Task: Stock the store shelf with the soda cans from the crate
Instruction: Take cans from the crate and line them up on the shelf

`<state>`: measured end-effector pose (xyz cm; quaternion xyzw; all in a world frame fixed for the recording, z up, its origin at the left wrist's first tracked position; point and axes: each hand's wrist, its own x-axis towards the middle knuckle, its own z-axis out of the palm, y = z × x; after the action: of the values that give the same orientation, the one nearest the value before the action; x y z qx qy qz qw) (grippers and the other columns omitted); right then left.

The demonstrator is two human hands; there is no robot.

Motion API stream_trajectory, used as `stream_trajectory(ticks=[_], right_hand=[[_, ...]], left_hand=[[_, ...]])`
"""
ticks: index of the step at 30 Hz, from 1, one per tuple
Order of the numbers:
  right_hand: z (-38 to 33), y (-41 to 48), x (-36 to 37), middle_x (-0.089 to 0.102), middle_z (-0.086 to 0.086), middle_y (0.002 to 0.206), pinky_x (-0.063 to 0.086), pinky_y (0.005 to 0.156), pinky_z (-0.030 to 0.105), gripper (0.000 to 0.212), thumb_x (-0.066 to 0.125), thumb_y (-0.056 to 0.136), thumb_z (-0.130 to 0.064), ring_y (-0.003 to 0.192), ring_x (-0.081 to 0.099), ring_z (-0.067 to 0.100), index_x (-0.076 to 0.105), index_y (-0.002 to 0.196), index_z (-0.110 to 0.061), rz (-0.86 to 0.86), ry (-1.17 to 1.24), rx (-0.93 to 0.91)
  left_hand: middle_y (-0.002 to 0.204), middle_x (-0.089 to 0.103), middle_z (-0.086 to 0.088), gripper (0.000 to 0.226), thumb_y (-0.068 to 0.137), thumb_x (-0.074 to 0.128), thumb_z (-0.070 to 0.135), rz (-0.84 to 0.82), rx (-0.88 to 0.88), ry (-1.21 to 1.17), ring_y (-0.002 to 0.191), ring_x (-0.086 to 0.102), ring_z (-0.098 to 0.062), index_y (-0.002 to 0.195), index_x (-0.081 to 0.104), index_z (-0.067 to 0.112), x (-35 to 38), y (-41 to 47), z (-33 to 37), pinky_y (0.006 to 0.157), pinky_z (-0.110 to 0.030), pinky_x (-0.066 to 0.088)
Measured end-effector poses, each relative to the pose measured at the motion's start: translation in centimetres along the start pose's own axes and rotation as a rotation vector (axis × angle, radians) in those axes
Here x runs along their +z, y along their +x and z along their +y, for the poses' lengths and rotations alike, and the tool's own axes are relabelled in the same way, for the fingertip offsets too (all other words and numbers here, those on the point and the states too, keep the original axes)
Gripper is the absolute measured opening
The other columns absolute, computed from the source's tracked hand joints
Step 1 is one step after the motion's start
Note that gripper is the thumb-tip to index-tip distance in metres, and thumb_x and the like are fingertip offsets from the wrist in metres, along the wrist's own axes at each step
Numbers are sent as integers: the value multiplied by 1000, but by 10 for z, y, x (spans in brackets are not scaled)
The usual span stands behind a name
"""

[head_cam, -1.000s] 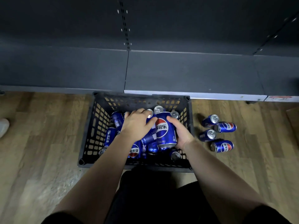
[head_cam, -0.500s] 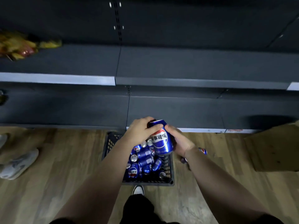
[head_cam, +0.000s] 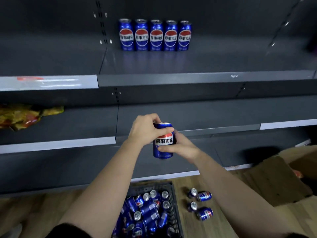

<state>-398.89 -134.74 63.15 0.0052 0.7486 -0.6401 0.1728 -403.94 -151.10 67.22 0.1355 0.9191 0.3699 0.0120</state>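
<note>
You had one Pepsi can (head_cam: 163, 143) upright in mid-air above the crate (head_cam: 154, 185), left hand (head_cam: 145, 129) gripping its top, right hand (head_cam: 181, 146) its middle, label facing you, probably to match the row of cans (head_cam: 155, 36) along the back edge of the upper shelf (head_cam: 223, 62).

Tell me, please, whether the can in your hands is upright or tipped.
Upright. The can has its rim on top and label level; the left hand grips its top, the right hand its middle.
</note>
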Motion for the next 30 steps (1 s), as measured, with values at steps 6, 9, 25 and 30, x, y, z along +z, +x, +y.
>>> stream_trajectory(ticks=[6, 9, 25, 30], right_hand=[[-44, 17, -39, 73, 5, 104, 55, 93, 37, 62, 84, 61, -14, 99, 69, 19, 57, 116, -21, 229, -92, -165], [-73, 25, -67, 71, 6, 108, 54, 91, 32, 65, 83, 64, -3, 100, 68, 18, 55, 122, -17, 263, -106, -264], [-175, 106, -240, 70, -8, 105, 55, 87, 29, 63, 89, 64, -14, 94, 67, 6, 57, 118, -21, 487, -266, -421], [-164, 129, -273, 70, -7, 105, 56, 89, 32, 65, 90, 62, -17, 94, 67, 8, 57, 118, -21, 487, -292, -391]], left_hand=[[87, 67, 13, 56, 53, 70, 71, 77, 190, -53, 80, 61, -4, 96, 64, 34, -14, 43, 37, 75, -29, 52], [105, 65, 10, 72, 59, 59, 75, 126, 302, -52, 90, 62, -7, 116, 62, 31, -24, 67, 62, 83, -29, 51], [121, 60, -2, 45, 102, 25, 45, 220, 147, 354, 112, 54, -25, 122, 59, 23, 3, 204, 119, 96, -41, 33], [115, 61, -2, 44, 101, 26, 43, 247, 97, 456, 109, 54, -24, 116, 62, 24, 18, 225, 123, 94, -39, 33]])
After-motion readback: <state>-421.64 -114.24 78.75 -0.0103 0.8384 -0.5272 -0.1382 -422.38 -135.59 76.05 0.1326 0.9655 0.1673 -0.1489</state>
